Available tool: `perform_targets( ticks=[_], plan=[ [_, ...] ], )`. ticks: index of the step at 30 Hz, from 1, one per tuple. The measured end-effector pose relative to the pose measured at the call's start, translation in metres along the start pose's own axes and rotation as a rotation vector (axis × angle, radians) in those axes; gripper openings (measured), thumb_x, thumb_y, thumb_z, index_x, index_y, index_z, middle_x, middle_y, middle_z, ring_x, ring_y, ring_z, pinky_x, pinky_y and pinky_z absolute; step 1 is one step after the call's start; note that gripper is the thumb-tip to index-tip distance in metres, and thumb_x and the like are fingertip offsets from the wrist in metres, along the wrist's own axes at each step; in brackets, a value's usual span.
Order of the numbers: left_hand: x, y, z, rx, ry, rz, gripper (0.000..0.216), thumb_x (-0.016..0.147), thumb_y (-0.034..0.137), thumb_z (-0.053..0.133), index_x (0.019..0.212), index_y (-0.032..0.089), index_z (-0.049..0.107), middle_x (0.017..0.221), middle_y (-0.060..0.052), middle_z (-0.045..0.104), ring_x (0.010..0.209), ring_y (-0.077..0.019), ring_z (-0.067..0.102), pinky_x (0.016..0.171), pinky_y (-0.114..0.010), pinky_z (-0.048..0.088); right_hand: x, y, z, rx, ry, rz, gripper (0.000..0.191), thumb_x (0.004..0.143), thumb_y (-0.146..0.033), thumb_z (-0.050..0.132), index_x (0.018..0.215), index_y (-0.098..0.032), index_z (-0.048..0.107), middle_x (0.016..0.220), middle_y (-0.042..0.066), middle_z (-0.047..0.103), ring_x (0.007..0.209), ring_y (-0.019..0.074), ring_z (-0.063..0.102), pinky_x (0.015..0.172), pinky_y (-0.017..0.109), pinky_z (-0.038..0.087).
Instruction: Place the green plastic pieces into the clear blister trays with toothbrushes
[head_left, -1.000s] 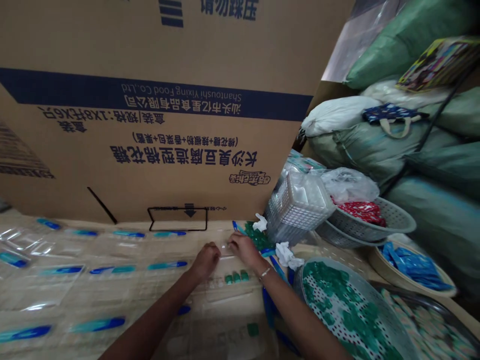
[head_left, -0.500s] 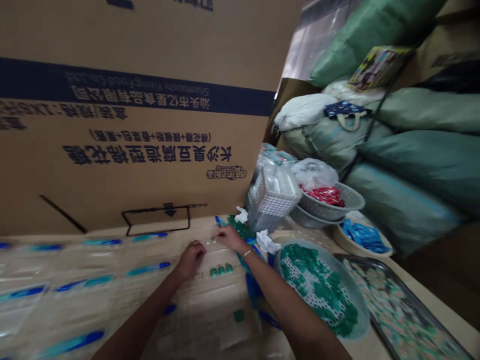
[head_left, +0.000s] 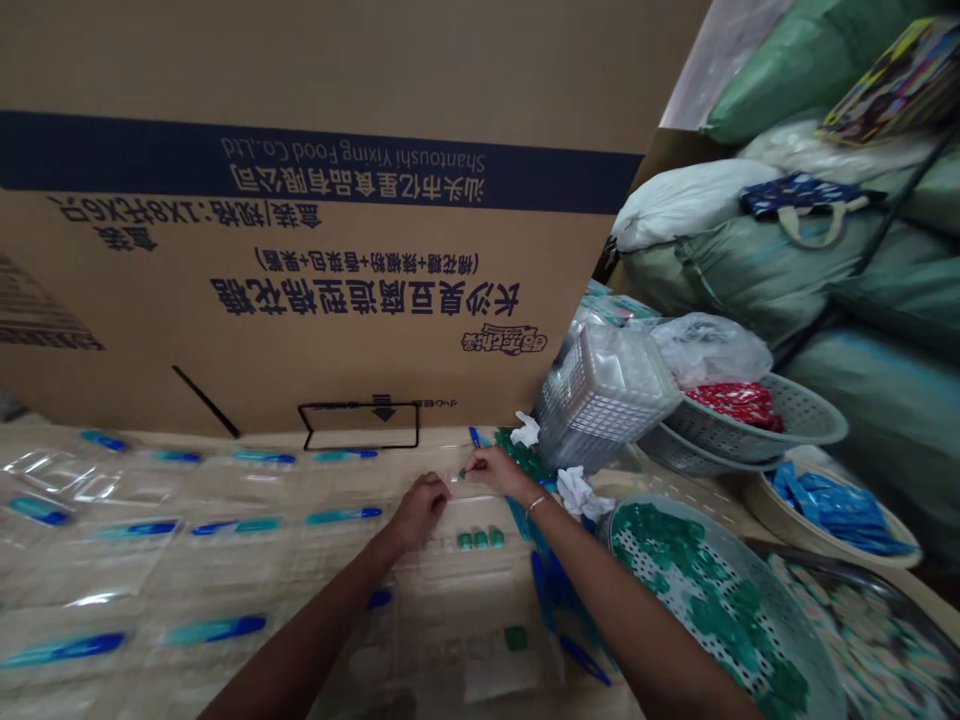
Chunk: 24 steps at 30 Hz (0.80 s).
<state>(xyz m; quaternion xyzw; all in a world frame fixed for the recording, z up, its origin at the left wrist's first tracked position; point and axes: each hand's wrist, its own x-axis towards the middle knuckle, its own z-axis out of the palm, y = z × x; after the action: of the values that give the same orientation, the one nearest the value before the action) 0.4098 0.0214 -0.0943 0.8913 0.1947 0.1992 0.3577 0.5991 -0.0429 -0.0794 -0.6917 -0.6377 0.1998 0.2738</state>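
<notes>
My right hand [head_left: 493,470], with a thin bracelet at its wrist, pinches a small dark green piece [head_left: 463,474] over the far end of a clear plastic tray [head_left: 427,590]. Close by on the left is my left hand [head_left: 420,510], its fingers curled in by the tray; what they hold, if anything, is too blurred to tell. Three green pieces [head_left: 481,539] sit in a row just nearer to me, and one more green piece [head_left: 516,638] lies further down. Slim blue-and-teal items [head_left: 343,515] lie in other clear trays on the left.
A tall cardboard box [head_left: 360,340] walls off the back. To the right stand a perforated basin [head_left: 720,510] of green pieces, a metal tray [head_left: 874,600] of pale pieces, a basket of clear plastic [head_left: 611,385], a grey colander [head_left: 814,405] and a bowl of blue packets [head_left: 836,510].
The camera view has turned left, so everything appears further right. My right hand stays near the tray's far end, and a green piece now shows at its fingertips.
</notes>
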Motion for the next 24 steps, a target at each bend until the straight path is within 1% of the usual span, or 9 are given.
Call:
perform_targets(
  ticks=[2, 3, 8, 12, 14, 18, 21, 23, 24],
  plan=[
    [0.000, 0.000, 0.000, -0.001, 0.001, -0.002, 0.023, 0.067, -0.002, 0.048, 0.065, 0.016, 0.061, 0.074, -0.003, 0.056, 0.076, -0.0160, 0.052, 0.073, -0.027, 0.043, -0.001, -0.001, 0.001, -0.024, 0.004, 0.022, 0.007, 0.070, -0.009, 0.064, 0.075, -0.013, 0.066, 0.069, 0.003, 0.066, 0.063, 0.0140, 0.061, 0.056, 0.021, 0.045],
    [0.000, 0.000, 0.000, -0.002, 0.001, -0.003, 0.022, 0.067, -0.002, 0.048, 0.065, 0.016, 0.061, 0.074, -0.003, 0.055, 0.076, -0.0159, 0.052, 0.073, -0.027, 0.043, -0.002, -0.003, 0.000, -0.041, 0.004, 0.024, 0.007, 0.071, -0.008, 0.063, 0.076, -0.013, 0.066, 0.071, 0.003, 0.066, 0.064, 0.0141, 0.061, 0.057, 0.022, 0.045],
    [-0.001, 0.002, -0.001, -0.007, -0.003, -0.001, 0.022, 0.068, -0.002, 0.048, 0.067, 0.016, 0.061, 0.075, -0.003, 0.056, 0.076, -0.0156, 0.052, 0.073, -0.027, 0.043, -0.007, -0.019, -0.005, -0.144, -0.019, 0.004, 0.014, 0.073, -0.004, 0.057, 0.072, -0.015, 0.065, 0.086, 0.006, 0.067, 0.078, 0.0166, 0.062, 0.072, 0.026, 0.045],
    [-0.001, 0.003, -0.002, 0.004, 0.001, -0.008, 0.023, 0.067, -0.002, 0.047, 0.068, 0.016, 0.061, 0.076, -0.003, 0.056, 0.077, -0.0159, 0.052, 0.073, -0.027, 0.043, -0.003, -0.023, -0.012, -0.186, -0.076, 0.016, 0.011, 0.073, -0.006, 0.060, 0.076, -0.015, 0.065, 0.079, 0.004, 0.067, 0.075, 0.0163, 0.063, 0.068, 0.024, 0.045],
    [-0.001, 0.004, -0.003, 0.008, -0.003, -0.009, 0.023, 0.067, -0.002, 0.047, 0.067, 0.016, 0.061, 0.075, -0.002, 0.056, 0.076, -0.0157, 0.052, 0.073, -0.027, 0.043, -0.002, -0.028, -0.012, -0.216, -0.086, 0.023, 0.012, 0.073, -0.005, 0.059, 0.079, -0.015, 0.064, 0.079, 0.005, 0.067, 0.075, 0.0175, 0.063, 0.067, 0.024, 0.045],
    [0.000, 0.007, -0.004, -0.003, -0.016, 0.004, 0.023, 0.067, -0.003, 0.048, 0.066, 0.017, 0.061, 0.075, -0.002, 0.056, 0.075, -0.0152, 0.052, 0.072, -0.027, 0.043, -0.008, -0.055, -0.011, -0.287, -0.068, 0.026, 0.027, 0.072, 0.001, 0.053, 0.091, -0.015, 0.063, 0.096, 0.009, 0.064, 0.091, 0.0206, 0.060, 0.077, 0.028, 0.044],
    [0.000, 0.007, -0.005, -0.014, -0.016, 0.015, 0.023, 0.069, -0.003, 0.047, 0.066, 0.016, 0.060, 0.074, -0.002, 0.055, 0.075, -0.0156, 0.051, 0.072, -0.027, 0.042, -0.037, -0.071, -0.025, -0.297, 0.005, 0.000, 0.037, 0.072, -0.004, 0.057, 0.107, -0.018, 0.058, 0.113, 0.010, 0.057, 0.104, 0.0198, 0.055, 0.083, 0.027, 0.041],
    [0.000, 0.006, -0.006, -0.018, -0.016, 0.020, 0.023, 0.070, -0.002, 0.046, 0.067, 0.016, 0.060, 0.074, -0.003, 0.054, 0.075, -0.0161, 0.051, 0.072, -0.028, 0.042, -0.074, -0.066, -0.045, -0.297, 0.110, 0.055, 0.028, 0.076, -0.011, 0.057, 0.103, -0.018, 0.059, 0.108, 0.009, 0.060, 0.098, 0.0186, 0.057, 0.079, 0.025, 0.042],
    [0.000, 0.006, -0.006, -0.018, -0.017, 0.022, 0.023, 0.071, -0.001, 0.046, 0.067, 0.016, 0.060, 0.074, -0.003, 0.054, 0.075, -0.0163, 0.051, 0.072, -0.028, 0.042, -0.097, -0.058, -0.057, -0.313, 0.162, 0.153, 0.018, 0.079, -0.013, 0.053, 0.094, -0.018, 0.061, 0.096, 0.008, 0.063, 0.087, 0.0173, 0.060, 0.074, 0.024, 0.042]
  ],
)
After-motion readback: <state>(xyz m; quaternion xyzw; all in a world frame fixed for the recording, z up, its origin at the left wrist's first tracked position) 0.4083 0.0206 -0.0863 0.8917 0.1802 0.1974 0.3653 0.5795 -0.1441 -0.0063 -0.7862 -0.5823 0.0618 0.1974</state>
